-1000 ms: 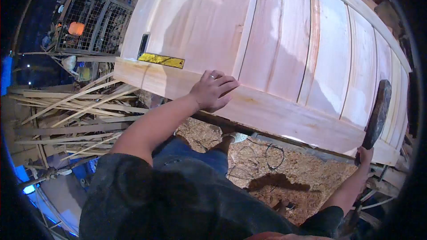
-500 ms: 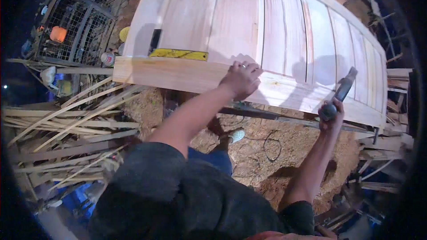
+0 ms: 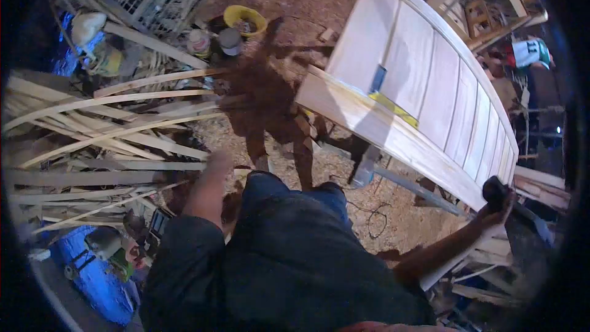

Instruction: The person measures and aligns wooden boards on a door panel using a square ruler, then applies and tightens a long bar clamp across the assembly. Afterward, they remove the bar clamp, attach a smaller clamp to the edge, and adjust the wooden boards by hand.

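Observation:
My right hand (image 3: 499, 210) is closed around a long dark tool with a rounded black knob (image 3: 493, 190) at one end and a greyish far end. Its exact kind is unclear. The hand is beside the near right corner of a pale wooden panel (image 3: 439, 77) made of several boards in a frame. My left hand (image 3: 218, 163) hangs low on the left, smeared by motion, over the wood strips; its fingers cannot be made out. Across the panel's near rail lies a yellow-and-dark try square (image 3: 395, 110), touched by neither hand.
Long wood strips (image 3: 117, 110) are piled at left. A yellow basin (image 3: 244, 19) and a grey pot (image 3: 230, 42) stand on the shavings-strewn floor (image 3: 289, 0). Wooden frames (image 3: 491, 0) lean at upper right, near a person in a white-and-green jersey (image 3: 531, 53).
My left hand has left the panel's near rail and dropped to the left. My right hand, still holding the tool, has swung rightward and lower. The view has turned left.

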`<state>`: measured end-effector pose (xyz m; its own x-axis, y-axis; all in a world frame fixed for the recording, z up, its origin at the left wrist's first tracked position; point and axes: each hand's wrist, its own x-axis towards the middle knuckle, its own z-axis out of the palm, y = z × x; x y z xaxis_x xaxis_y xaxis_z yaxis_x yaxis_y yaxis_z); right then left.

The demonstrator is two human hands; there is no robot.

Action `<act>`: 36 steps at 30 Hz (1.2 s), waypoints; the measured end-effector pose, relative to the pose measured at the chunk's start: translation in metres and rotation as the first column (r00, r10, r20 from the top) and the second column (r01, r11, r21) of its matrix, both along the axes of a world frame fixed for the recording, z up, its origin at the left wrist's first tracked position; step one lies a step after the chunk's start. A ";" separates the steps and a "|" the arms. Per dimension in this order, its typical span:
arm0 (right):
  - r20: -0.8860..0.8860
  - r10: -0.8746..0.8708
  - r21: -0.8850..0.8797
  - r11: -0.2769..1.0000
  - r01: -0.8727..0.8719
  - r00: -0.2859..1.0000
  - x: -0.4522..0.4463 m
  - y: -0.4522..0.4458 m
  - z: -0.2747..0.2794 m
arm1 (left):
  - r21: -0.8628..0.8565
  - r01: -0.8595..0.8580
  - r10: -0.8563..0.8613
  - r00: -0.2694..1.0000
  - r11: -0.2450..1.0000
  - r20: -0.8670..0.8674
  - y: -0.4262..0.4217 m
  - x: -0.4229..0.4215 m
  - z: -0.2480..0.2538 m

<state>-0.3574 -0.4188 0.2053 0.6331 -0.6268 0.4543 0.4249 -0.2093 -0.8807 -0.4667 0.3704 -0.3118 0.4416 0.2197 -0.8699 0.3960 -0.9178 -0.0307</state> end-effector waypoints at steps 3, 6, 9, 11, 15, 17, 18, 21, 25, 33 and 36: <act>0.370 0.031 0.048 0.997 -0.053 0.929 0.057 0.128 0.064 | 0.423 0.054 -0.081 0.996 0.904 0.047 0.134 -0.016 0.051; 0.558 -0.007 -0.069 0.996 0.055 0.830 0.079 0.225 0.116 | 0.118 0.027 -0.058 0.961 0.993 0.269 0.152 0.020 0.055; 0.669 -0.036 -0.121 0.980 0.157 0.742 0.078 0.234 0.140 | -0.257 0.272 -0.108 0.851 0.927 0.513 0.100 0.078 0.020; 0.678 -0.057 -0.131 0.972 0.197 0.733 0.083 0.253 0.145 | -0.374 0.166 0.029 0.886 0.912 0.463 0.042 0.124 0.066; 0.643 -0.089 -0.132 0.966 0.224 0.760 0.120 0.286 0.144 | -0.455 0.337 -0.059 0.850 0.824 0.523 0.000 0.211 0.167; 0.598 -0.101 -0.117 0.970 0.211 0.795 0.144 0.301 0.138 | -0.604 -0.012 0.253 0.915 0.797 0.315 0.029 0.253 0.144; 0.569 -0.110 -0.109 0.972 0.207 0.815 0.159 0.307 0.134 | -0.638 -0.200 0.397 0.900 0.743 0.181 0.054 0.261 0.124; 0.525 -0.152 -0.066 0.974 0.218 0.837 0.190 0.322 0.124 | -0.203 0.542 -0.253 0.650 0.816 0.716 0.170 0.305 0.077; 0.455 -0.194 -0.045 0.970 0.240 0.869 0.220 0.335 0.125 | 0.134 0.593 -0.597 0.719 0.794 0.356 0.226 0.370 0.168; 0.379 -0.330 -0.029 0.930 0.367 0.865 0.285 0.364 0.117 | -0.126 0.706 -0.601 0.670 0.696 0.435 0.274 0.489 0.081; 0.349 -0.438 -0.020 0.880 0.474 0.828 0.314 0.383 0.117 | -0.421 0.517 -0.397 0.852 0.746 0.342 0.220 0.596 0.088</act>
<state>-0.0438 -0.0358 0.3228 0.0916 -0.7466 0.6590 0.5160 -0.5304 -0.6726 0.1289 0.5904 -0.2235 0.5662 -0.4772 -0.6721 -0.1344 -0.8579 0.4959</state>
